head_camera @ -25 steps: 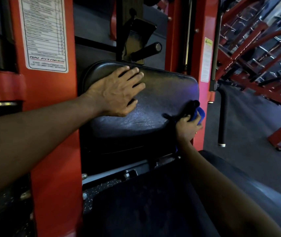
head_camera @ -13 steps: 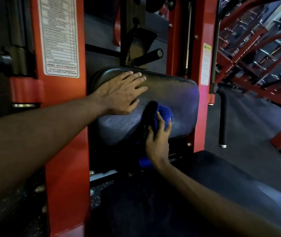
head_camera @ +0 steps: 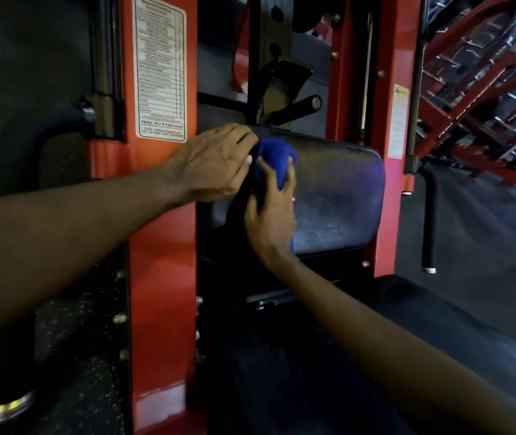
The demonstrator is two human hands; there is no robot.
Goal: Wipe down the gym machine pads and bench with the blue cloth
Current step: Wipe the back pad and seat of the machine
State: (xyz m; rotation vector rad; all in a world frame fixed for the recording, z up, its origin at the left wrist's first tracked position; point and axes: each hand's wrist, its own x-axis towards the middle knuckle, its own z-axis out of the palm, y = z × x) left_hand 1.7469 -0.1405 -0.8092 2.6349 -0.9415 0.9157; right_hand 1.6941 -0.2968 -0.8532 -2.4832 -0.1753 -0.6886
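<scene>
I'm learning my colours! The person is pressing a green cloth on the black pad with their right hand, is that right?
Almost. The cloth is blue, not green. The head view shows the right hand pressing that blue cloth on the black pad.

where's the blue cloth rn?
Head view, centre: blue cloth in the right hand at the upper left of the back pad, beside the left hand.
</scene>
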